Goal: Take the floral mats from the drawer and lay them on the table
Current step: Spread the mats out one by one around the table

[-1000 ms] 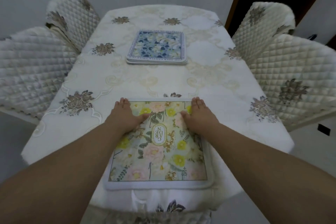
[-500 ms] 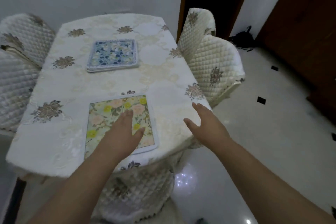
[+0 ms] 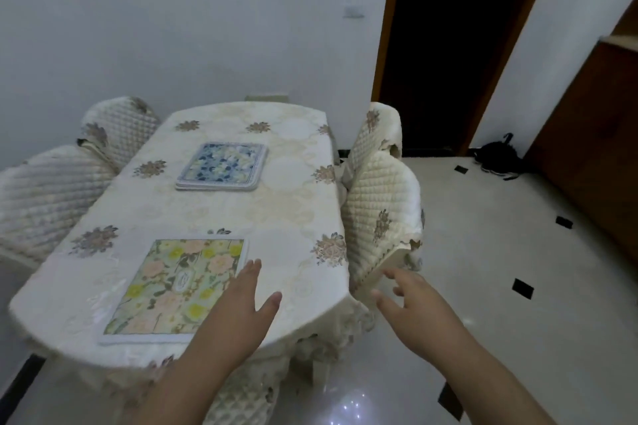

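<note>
Cloth-covered table (image 3: pixel 276 217) is carrying the yellow floral mat (image 3: pixel 179 286) flat near its front edge, long axis running away; blue floral mat stack (image 3: pixel 222 166) sitting beyond. Left hand (image 3: pixel 238 314) is hovering just right of it, nearer; right hand (image 3: pixel 417 307) off-table. Both are spreading, holding nothing.

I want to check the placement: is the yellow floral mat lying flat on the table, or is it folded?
Flat and spread. The yellow floral mat shows its whole pattern and border on the table, with no fold visible.
</note>
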Tool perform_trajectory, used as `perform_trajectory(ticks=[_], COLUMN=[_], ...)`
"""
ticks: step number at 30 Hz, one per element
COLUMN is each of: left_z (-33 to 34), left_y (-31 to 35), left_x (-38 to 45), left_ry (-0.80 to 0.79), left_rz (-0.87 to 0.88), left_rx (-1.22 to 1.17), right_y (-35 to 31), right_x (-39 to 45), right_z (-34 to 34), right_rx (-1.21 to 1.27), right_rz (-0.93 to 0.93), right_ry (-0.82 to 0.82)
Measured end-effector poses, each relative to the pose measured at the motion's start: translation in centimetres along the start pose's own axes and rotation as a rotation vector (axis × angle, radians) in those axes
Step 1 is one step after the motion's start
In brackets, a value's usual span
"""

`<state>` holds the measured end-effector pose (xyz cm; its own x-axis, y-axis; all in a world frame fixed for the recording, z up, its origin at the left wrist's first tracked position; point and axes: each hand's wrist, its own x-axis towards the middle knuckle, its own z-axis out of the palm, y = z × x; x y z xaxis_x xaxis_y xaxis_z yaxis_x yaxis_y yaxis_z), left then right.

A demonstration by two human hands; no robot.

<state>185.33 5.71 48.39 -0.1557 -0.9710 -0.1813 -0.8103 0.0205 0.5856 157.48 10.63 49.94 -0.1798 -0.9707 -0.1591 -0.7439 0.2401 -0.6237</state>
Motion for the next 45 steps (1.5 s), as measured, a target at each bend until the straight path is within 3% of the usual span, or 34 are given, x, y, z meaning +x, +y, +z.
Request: perform_trajectory(ticks=[12,23,33,37,45], left_z=[-1.2,-3.2,-1.1,0.4,1.5], left_y=[-1.4,-5.1,-9.9,-11.9,-13.0], left_x=[9.9,32.0,50.8,55.0,56.4], left_ry=[0.125,0.178,0.371,0.428,0.723], left_rz=[-0.236,-0.429,-0.700,-0.851,-0.969], left_rx=[-0.189,-0.481,-0.875,-1.080,-1.075], right_y=[-5.8,-11.6,-13.9,-14.0,-14.0], right_x=[16.9,39.2,58.6,62.3,63.6], right_z=[-0.1,7.4,18.2,21.6,23.5], right_rx=[-0.035,0.014,0.083,0.094,0.068], right_rz=[-0.208,-0.191,-0.174,-0.164,-0.168], right_ry=[-0.148,-0.313,-0.474,-0.544,-0.658])
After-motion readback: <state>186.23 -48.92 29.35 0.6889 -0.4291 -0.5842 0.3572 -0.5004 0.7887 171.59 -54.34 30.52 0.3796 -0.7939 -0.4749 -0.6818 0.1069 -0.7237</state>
